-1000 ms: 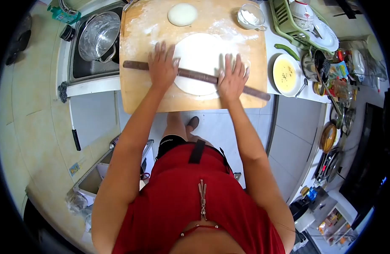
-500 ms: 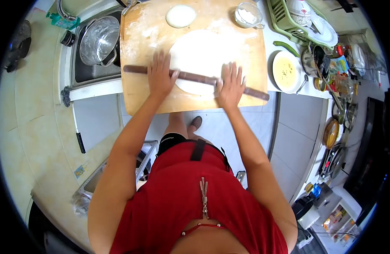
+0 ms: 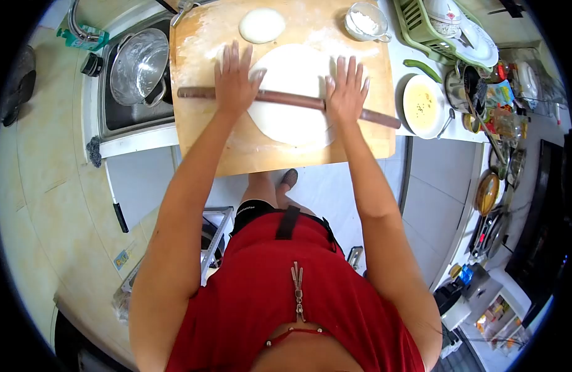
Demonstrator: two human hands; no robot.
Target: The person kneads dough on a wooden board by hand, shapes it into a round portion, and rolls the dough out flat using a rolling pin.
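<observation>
A dark wooden rolling pin (image 3: 292,99) lies across a wide, flat round of dough (image 3: 292,127) on a floured wooden board (image 3: 196,146). My left hand (image 3: 235,80) presses on the pin's left part, palm down, with its fingers stretched forward over it. Toward the pin's right end, my right hand (image 3: 347,93) rests the same way, fingers spread and not wrapped round the wood. Beyond the pin, near the board's far edge, sits a smaller, thicker dough piece (image 3: 262,25). A glass cup of white powder (image 3: 365,23) stands at the far right corner.
Left of the board, a metal pot (image 3: 137,65) sits in the sink (image 3: 121,124). At right are a bowl of yellow liquid (image 3: 422,105), a spoon (image 3: 447,121), a green pepper (image 3: 422,68) and a green dish rack (image 3: 416,31). Jars and utensils crowd the counter farther right.
Both hands have pushed the rolling pin forward, away from my body, and my fingers now reach farther past it. The view has shifted slightly.
</observation>
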